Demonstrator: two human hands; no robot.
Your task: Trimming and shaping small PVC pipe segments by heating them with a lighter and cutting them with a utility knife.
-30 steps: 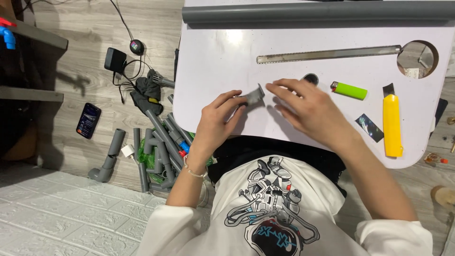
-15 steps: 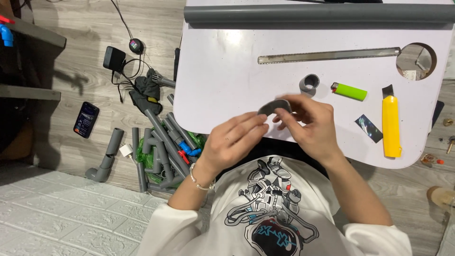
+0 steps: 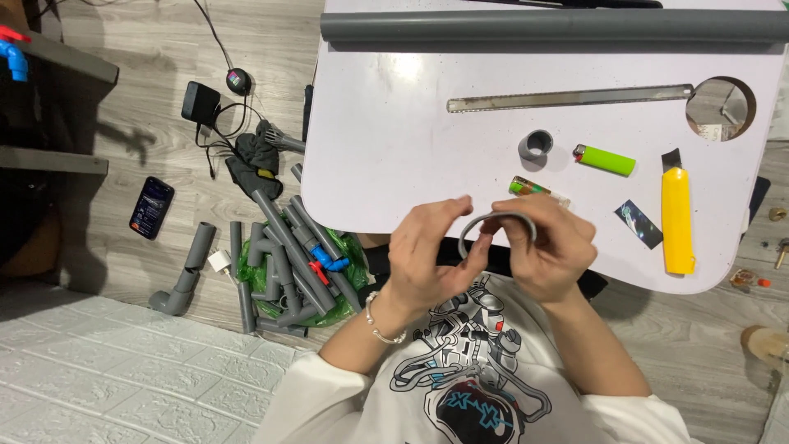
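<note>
Over the near edge of the white table (image 3: 386, 148), both hands pinch one bent grey strip (image 3: 496, 220): left hand (image 3: 427, 255) and right hand (image 3: 552, 247) each have fingers closed on an end. Beyond the strip on the table: two lighters (image 3: 604, 160), one grey ring (image 3: 535, 145), one saw blade (image 3: 567, 99), one yellow knife (image 3: 677, 218), one long pipe (image 3: 551, 26).

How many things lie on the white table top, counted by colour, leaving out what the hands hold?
Grey: 3 — long pipe, saw blade, short pipe ring
Green: 2 — lighter, second lighter partly behind the fingers
Yellow: 1 — utility knife
Dark: 1 — small foil packet
Total: 7
</note>
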